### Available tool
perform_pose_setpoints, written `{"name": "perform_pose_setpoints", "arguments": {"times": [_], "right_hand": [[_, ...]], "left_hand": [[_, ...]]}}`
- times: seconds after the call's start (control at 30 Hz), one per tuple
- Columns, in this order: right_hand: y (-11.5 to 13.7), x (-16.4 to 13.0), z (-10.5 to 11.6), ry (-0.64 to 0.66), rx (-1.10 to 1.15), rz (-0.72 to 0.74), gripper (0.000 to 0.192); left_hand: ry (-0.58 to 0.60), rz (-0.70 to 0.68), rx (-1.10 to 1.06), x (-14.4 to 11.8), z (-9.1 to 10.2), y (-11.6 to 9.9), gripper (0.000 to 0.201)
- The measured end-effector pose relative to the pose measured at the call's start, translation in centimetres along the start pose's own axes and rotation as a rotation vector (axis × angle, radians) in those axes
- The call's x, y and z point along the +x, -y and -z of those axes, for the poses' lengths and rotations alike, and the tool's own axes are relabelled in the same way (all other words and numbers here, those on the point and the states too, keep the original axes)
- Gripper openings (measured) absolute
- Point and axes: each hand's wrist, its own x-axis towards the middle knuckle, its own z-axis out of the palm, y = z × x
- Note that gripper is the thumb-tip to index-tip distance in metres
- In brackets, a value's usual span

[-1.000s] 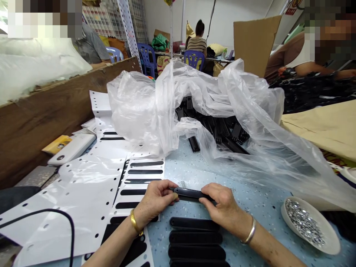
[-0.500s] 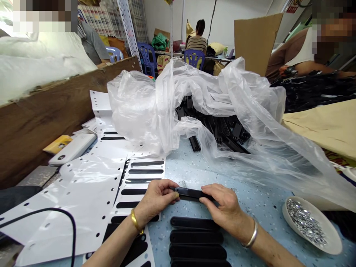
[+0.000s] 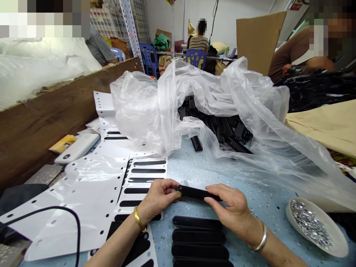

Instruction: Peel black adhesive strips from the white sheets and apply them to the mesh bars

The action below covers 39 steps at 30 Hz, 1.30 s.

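Bare blue tabletop (image 3: 191, 168) ahead — plastic bag (image 3: 194, 107) beyond, bowl (image 3: 315, 226) right, black strips (image 3: 198, 241) below.

A small workshop where people put things together by hand.

A big clear bag (image 3: 222, 107) full of black parts (image 3: 222, 129) lies on the table (image 3: 258, 200), by white punched sheets (image 3: 91, 185) and a dish of shiny bits (image 3: 311, 224). Other people sit at tables behind, near metal racks (image 3: 130, 26).
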Motion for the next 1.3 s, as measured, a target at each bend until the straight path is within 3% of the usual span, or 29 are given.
{"name": "perform_pose_setpoints", "arguments": {"times": [1.03,1.3], "right_hand": [[-0.7,-0.3,-0.8,0.107,-0.018,-0.035,0.008],[-0.4,0.0,-0.7,0.101,-0.011,-0.032,0.008]], "left_hand": [[0.04,-0.016,-0.004,0.1,0.3,0.4,0.023],[0.026,-0.025,0.03,-0.3,0.2,-1.0,0.026]]}}
